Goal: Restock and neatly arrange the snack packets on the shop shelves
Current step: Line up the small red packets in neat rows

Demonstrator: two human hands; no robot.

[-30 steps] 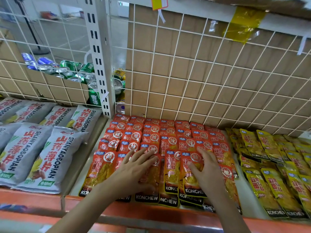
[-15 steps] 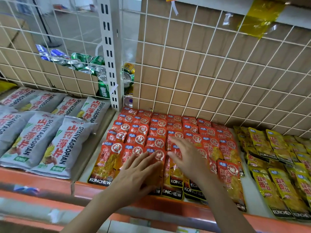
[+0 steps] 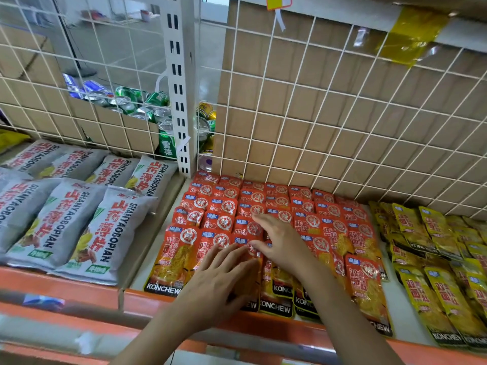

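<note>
Left hand (image 3: 218,280), right hand (image 3: 283,243) on red packets (image 3: 326,227); grey bags (image 3: 60,227) beside.

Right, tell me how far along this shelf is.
Done: the back rows of red packets lie in tidy overlapping rows; grey bags and yellow packets are laid out. In hand: left hand and right hand press flat on the middle red packets. Left: the front red packets sit uneven.
</note>
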